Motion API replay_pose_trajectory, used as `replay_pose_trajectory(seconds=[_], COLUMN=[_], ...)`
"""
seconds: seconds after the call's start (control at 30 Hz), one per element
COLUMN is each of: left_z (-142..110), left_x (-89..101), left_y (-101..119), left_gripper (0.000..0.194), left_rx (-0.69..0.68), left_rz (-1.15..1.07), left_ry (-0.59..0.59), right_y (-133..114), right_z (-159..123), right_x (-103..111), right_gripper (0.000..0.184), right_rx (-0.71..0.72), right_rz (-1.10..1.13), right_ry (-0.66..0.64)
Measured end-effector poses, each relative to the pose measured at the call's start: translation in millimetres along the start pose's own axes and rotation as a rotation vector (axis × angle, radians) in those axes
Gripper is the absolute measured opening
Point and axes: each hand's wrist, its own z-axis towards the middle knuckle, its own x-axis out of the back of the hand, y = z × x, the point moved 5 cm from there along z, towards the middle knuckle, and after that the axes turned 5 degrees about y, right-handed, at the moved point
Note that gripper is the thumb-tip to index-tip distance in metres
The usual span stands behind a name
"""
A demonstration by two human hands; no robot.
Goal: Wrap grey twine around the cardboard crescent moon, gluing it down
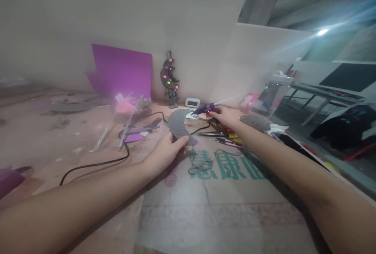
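Note:
My left hand [167, 150] pinches the near edge of a grey yarn-wrapped crescent shape [178, 123] lying on the table. My right hand [225, 116] is closed on a blue glue gun [204, 109], its nozzle pointing left at the bare white tip of the crescent. A loose grey yarn strand [201, 164] trails from the crescent over the cardboard sheet [229, 199] with green printed characters. A grey yarn ball [255, 122] sits right of my right hand.
Scissors [217, 134] and pliers with yellow handles [230, 141] lie by my right wrist. A black cable [96, 164] runs left. A purple sheet [122, 70], a finished moon ornament [169, 78] and a small white clock [192, 102] stand at the wall. Clear sticks [117, 130] lie left.

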Motion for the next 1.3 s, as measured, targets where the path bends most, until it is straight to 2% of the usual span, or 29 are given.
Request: replay_pose_trajectory(seconds=[0.1, 0.23, 0.3, 0.37, 0.4, 0.53, 0.7, 0.83, 1.0, 1.13, 1.3], left_z=[-1.3, -1.4, -1.4, -2.4, -3.5, -9.6, -14.3, -13.3, -11.2, -10.1, -8.9], left_x=[0.7, 1.8, 2.6, 3.3, 3.5, 4.7, 6.7, 7.3, 10.1, 10.9, 10.8], left_y=[0.8, 2.0, 3.5, 6.0, 7.7, 16.0, 23.7, 25.8, 22.5, 18.6, 19.2], left_gripper=[0.021, 0.023, 0.024, 0.025, 0.026, 0.029, 0.03, 0.03, 0.031, 0.033, 0.028], left_rx=[0.021, -0.018, -0.055, -0.083, -0.091, -0.088, -0.079, -0.146, -0.15, -0.08, -0.112], left_rz=[0.019, 0.021, 0.029, 0.052, 0.068, 0.156, 0.209, 0.229, 0.261, 0.273, 0.239], left_ry=[0.011, 0.026, 0.035, 0.039, 0.039, 0.05, 0.095, 0.092, 0.107, 0.114, 0.122], right_y=[0.9, -6.1, -17.8, -35.1, -44.8, -74.4, -86.6, -95.1, -109.5, -120.9, -139.0], right_z=[-13.4, -49.1, -71.3, -94.4, -105.6, -144.0, -170.9, -181.5, -174.0, -169.9, -175.7], right_x=[13.1, 30.2, 32.2, 30.6, 28.1, 12.1, -8.4, -12.1, 16.2, 54.1, 103.4], right_gripper=[0.029, 0.028, 0.023, 0.025, 0.026, 0.036, 0.046, 0.041, 0.027, 0.026, 0.027], right_rx=[0.032, 0.053, 0.073, 0.092, 0.086, -0.088, -0.227, -0.203, -0.01, 0.132, 0.32], right_rz=[0.034, 0.079, 0.117, 0.178, 0.288, 0.544, 0.662, 0.66, 0.501, 0.324, 0.1], right_ry=[0.069, 0.225, 0.207, 0.127, 0.051, -0.274, -0.572, -0.744, -0.728, -0.777, -0.789])
